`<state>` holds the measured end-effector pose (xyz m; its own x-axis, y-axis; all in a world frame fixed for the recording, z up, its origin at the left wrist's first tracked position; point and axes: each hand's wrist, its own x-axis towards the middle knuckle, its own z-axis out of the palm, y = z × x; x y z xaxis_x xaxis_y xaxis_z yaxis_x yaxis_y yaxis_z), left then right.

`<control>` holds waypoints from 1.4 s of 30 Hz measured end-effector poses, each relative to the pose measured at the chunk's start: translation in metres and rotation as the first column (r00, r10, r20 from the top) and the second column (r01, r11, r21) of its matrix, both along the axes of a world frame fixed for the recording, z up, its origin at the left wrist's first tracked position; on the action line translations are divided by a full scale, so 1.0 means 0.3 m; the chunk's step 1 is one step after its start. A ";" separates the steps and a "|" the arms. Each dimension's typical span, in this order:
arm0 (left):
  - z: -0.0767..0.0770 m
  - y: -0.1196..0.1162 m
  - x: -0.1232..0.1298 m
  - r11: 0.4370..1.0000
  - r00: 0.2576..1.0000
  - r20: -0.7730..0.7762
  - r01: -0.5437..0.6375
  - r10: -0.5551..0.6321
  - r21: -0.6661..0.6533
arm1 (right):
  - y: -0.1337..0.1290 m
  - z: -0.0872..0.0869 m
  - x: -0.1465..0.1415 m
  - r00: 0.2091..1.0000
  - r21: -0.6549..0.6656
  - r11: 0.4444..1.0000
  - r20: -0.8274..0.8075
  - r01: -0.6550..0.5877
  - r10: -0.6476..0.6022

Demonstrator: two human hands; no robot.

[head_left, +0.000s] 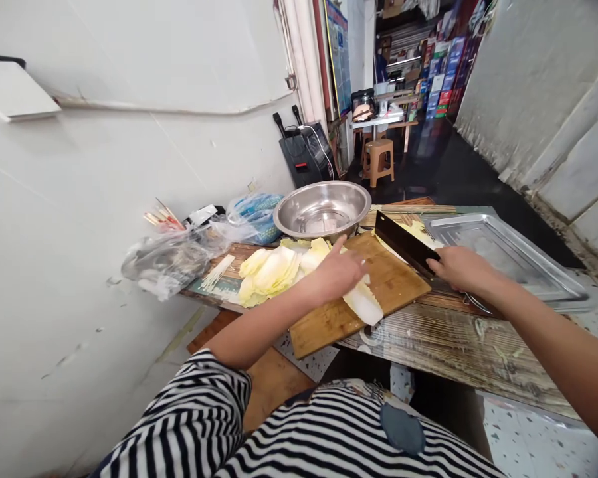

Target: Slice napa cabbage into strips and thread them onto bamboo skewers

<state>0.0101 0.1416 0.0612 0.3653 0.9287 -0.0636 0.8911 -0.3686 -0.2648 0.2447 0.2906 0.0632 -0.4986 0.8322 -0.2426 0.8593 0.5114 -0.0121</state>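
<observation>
My right hand (456,267) is closed round the handle of a dark cleaver (403,242), whose blade lies over the right edge of the wooden cutting board (323,328). My left hand (341,271) is over the board with its index finger stretched forward, at the upper end of a cabbage leaf (366,304). That pale leaf lies across the board towards its near edge. More yellow-white cabbage leaves (272,271) are piled left of the board, partly behind my left forearm. Whether my left fingers grip the leaf is hard to make out.
A steel bowl (323,209) stands behind the board. A metal tray (513,255) lies at the right. Plastic bags (172,259), a blue bag (259,216) and thin white strips (218,273) are at the left. Beyond are a speaker (306,156) and a stool (379,161).
</observation>
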 end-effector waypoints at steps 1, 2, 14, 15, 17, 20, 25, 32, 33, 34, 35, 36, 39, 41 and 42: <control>-0.014 -0.033 0.016 0.998 0.998 0.009 0.065 -0.065 -0.011 | -0.010 0.008 0.007 1.000 0.001 1.000 0.000 0.000 0.000; -0.032 -0.063 0.034 0.993 0.994 0.006 0.111 -0.110 -0.030 | -0.019 0.018 0.015 1.000 -0.001 1.000 0.001 0.006 -0.006; -0.093 -0.071 0.124 0.993 0.994 0.024 0.105 -0.104 -0.049 | -0.057 0.059 0.073 0.997 0.034 0.997 0.034 0.069 -0.070; -0.066 -0.075 0.113 0.992 0.994 0.041 0.100 -0.097 -0.074 | -0.054 0.050 0.082 0.998 0.041 0.997 0.033 0.060 -0.061; 0.013 -0.081 0.078 0.988 0.993 0.110 0.054 -0.039 -0.142 | -0.049 0.032 0.102 0.998 0.046 0.998 0.024 0.050 -0.051; 0.147 -0.052 0.017 0.978 0.957 0.282 -0.011 0.070 -0.206 | -0.045 0.018 0.128 0.998 0.041 0.998 -0.005 0.056 -0.056; 0.147 0.162 0.022 0.984 0.968 0.240 -0.105 0.069 0.142 | -0.045 0.034 0.132 0.993 0.048 0.992 -0.040 0.117 -0.115; -0.203 0.389 0.088 0.999 0.992 0.117 -0.034 0.038 -0.030 | -0.068 0.062 0.089 0.993 0.083 0.990 -0.057 0.112 -0.108; -0.227 0.388 0.086 0.998 0.991 0.127 -0.038 0.043 -0.042 | -0.070 0.061 0.078 0.995 0.080 0.993 -0.049 0.090 -0.087; -0.241 0.384 0.082 0.998 0.990 0.135 -0.038 0.045 -0.049 | -0.071 0.058 0.066 0.997 0.075 0.995 -0.040 0.065 -0.062; -0.248 0.378 0.079 0.998 0.990 0.138 -0.035 0.042 -0.056 | -0.070 0.052 0.053 0.999 0.072 0.997 -0.032 0.041 -0.039; -0.249 0.372 0.077 0.997 0.989 0.139 -0.034 0.042 -0.065 | -0.068 0.046 0.038 1.000 0.069 0.998 -0.027 0.016 -0.015; -0.236 0.362 0.081 0.995 0.990 0.130 -0.042 0.054 -0.094 | -0.060 0.024 -0.006 0.998 0.063 0.997 -0.017 -0.052 0.053; -0.227 0.361 0.089 0.992 0.988 0.137 -0.055 0.071 -0.113 | -0.054 0.014 -0.030 0.997 0.052 0.996 -0.004 -0.070 0.071; -0.224 0.361 0.092 0.991 0.987 0.142 -0.059 0.076 -0.121 | -0.050 0.011 -0.039 0.997 0.045 0.996 0.004 -0.072 0.072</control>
